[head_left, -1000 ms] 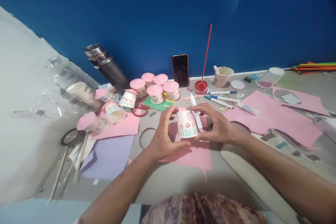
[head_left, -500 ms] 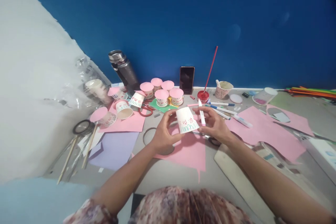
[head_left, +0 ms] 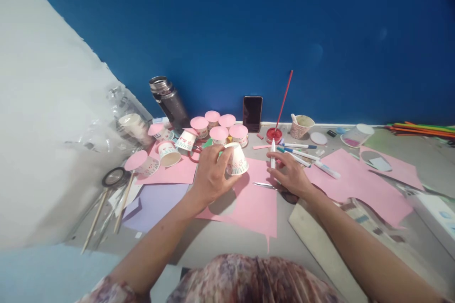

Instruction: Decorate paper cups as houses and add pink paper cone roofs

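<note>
The desk (head_left: 227, 240) is crowded, so the pink sheet (head_left: 258, 208) in front of the person makes the best spot to work over. The left grip (head_left: 213, 173) and right grip (head_left: 289, 173) are well apart, which leaves room to turn things. The paper cup (head_left: 237, 160) is upside down and tilted, grasped by the left grip between thumb and fingers; whether its rim touches the sheet, this angle doesn't show. A gentle, even squeeze should serve, since thin walls would likely dent. The scissors (head_left: 266, 185) lie with blades over the sheet, worth steering around. The marker (head_left: 273, 154) is nearly upright, pinched in the right grip; pointing it away from the cup seems wise, lest it smudge the pattern.
</note>
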`<state>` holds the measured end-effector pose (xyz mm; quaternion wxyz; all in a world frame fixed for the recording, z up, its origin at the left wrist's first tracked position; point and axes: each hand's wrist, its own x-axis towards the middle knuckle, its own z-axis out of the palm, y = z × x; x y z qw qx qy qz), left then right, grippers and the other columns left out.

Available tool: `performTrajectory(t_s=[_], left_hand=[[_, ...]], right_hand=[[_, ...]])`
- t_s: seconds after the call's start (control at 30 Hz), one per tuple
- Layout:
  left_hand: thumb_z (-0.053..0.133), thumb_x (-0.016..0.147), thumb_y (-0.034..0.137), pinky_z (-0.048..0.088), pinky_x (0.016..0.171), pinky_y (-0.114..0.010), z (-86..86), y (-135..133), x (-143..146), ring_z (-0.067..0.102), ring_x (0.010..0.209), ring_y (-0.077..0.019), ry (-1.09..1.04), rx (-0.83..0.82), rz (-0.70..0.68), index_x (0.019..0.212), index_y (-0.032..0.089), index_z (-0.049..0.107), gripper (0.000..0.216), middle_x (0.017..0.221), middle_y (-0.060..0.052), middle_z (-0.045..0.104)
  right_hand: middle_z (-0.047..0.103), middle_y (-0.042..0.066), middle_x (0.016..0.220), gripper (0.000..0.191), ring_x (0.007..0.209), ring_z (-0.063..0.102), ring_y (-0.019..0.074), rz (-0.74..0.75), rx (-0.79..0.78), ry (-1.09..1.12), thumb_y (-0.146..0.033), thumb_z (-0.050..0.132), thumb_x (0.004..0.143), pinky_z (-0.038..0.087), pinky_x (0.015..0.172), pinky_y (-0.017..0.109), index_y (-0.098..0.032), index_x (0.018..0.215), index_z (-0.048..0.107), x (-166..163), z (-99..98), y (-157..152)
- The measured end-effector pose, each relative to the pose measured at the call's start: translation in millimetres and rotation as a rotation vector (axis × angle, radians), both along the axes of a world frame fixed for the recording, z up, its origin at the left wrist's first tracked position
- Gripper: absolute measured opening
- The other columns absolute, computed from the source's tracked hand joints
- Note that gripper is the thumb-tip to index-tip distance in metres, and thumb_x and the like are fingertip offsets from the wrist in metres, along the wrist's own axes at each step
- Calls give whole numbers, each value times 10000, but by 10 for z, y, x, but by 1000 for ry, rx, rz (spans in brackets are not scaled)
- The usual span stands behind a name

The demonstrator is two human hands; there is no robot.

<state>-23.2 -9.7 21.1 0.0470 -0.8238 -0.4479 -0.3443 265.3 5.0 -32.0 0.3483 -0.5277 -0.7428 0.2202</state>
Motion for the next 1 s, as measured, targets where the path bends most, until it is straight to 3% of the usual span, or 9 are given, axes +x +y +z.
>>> performTrajectory(t_s=[0.23, 0.37, 0.6, 0.7, 0.8, 0.9, 1.0], left_hand=[[850, 774, 228, 527, 1047, -578, -97, -1, 54, 523, 1284, -355, -232, -162, 60, 1472, 327, 438, 817, 1320, -106, 431], [835, 798, 229, 535, 1047, -577, -197, 15, 59, 524, 1269, -343, -243, -168, 48, 1458, 310, 458, 764, 1317, -112, 427], [819, 778, 195, 578, 1014, -515, -289, 3, 35, 496, 1319, -333, -441, -242, 32, 1411, 312, 462, 736, 1333, -105, 406], [777, 791, 141, 539, 1068, -553, -329, 13, 43, 490, 1336, -342, -425, -145, 39, 1412, 306, 464, 714, 1343, -114, 407], [790, 799, 182, 571, 1005, -534, -364, 32, 53, 508, 1300, -345, -454, -108, 59, 1420, 300, 460, 713, 1320, -120, 432], [829, 769, 221, 592, 953, -500, -390, 43, 51, 507, 1296, -347, -529, -146, 84, 1404, 303, 480, 729, 1314, -118, 449], [847, 752, 238, 543, 1057, -518, -410, 45, 47, 493, 1352, -340, -617, -251, 99, 1389, 309, 510, 724, 1361, -108, 465]], right_hand=[[766, 86, 954, 294, 882, 707, 255, -32, -54, -158, -348, 583, 978, 542, 822, 371, -197, 1175, 740, -19, 31, 18], [787, 96, 1041, 272, 966, 724, 260, -11, -104, -279, -283, 617, 967, 525, 855, 345, -207, 1196, 742, -41, 143, 61], [790, 129, 1121, 343, 1011, 727, 280, -17, -169, -448, -259, 675, 943, 503, 840, 332, -190, 1277, 711, -117, 284, 353], [784, 136, 1181, 320, 1050, 724, 278, -27, -155, -500, -240, 634, 966, 496, 861, 328, -192, 1272, 711, -191, 288, 467], [785, 125, 1193, 305, 1066, 725, 271, -39, -138, -535, -238, 609, 978, 494, 855, 316, -195, 1258, 721, -248, 264, 524], [786, 113, 1179, 301, 1067, 721, 267, -54, -126, -552, -239, 587, 985, 490, 844, 309, -206, 1247, 731, -278, 211, 538], [778, 113, 1185, 309, 1084, 707, 268, -66, -110, -552, -248, 561, 997, 485, 842, 307, -220, 1250, 736, -300, 149, 535]])
